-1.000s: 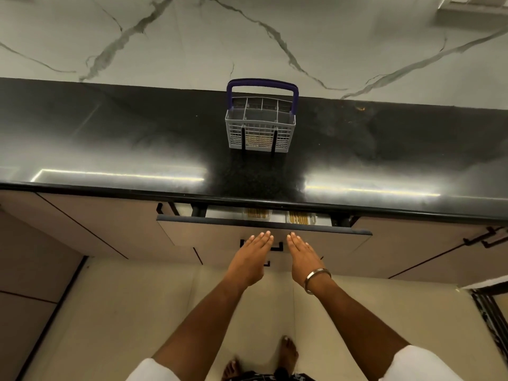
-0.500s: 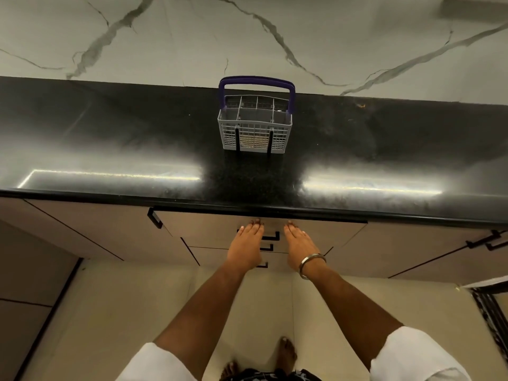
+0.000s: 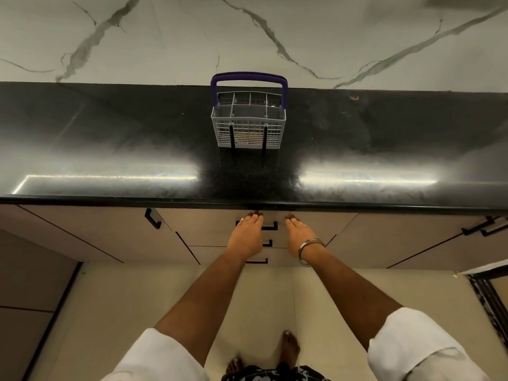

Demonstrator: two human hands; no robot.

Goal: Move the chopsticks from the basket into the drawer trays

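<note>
Black polished countertop (image 3: pixel 110 149) runs full width of the view, w/ two bright light streaks reflected near its front edge. Behind it, a pale marble-look wall (image 3: pixel 165 37) w/ grey veins. Below the counter: beige cabinet fronts (image 3: pixel 82 232) w/ thin black handles, cream tile floor (image 3: pixel 96 312) under that.

Basket (image 3: pixel 248 125) sits upright on the counter, centre, toward the back near the wall. Grey plastic grid, several compartments, purple handle (image 3: pixel 248 77) arching over the far side. No chopsticks stick up from the basket; can't tell what's behind the grid wall.

Top drawer (image 3: pixel 206 229) is flush w/ the neighbouring fronts, so trays inside are hidden. Two more drawer fronts stacked under it, each w/ a black handle (image 3: pixel 269 226) at centre.

Left hand (image 3: pixel 246 235) lies flat against the top drawer front, fingers straight & together, tips up by the counter's lip, holding nothing. Right hand (image 3: pixel 299 233) same: flat, fingers straight, on the drawer front just right of the handle, nothing in it. Metal bangle (image 3: pixel 309 248) on right wrist. Hands are near each other, not touching.

White rolled sleeves (image 3: pixel 406 350) at both elbows; bare feet (image 3: pixel 288 346) on the floor at the bottom.
</note>
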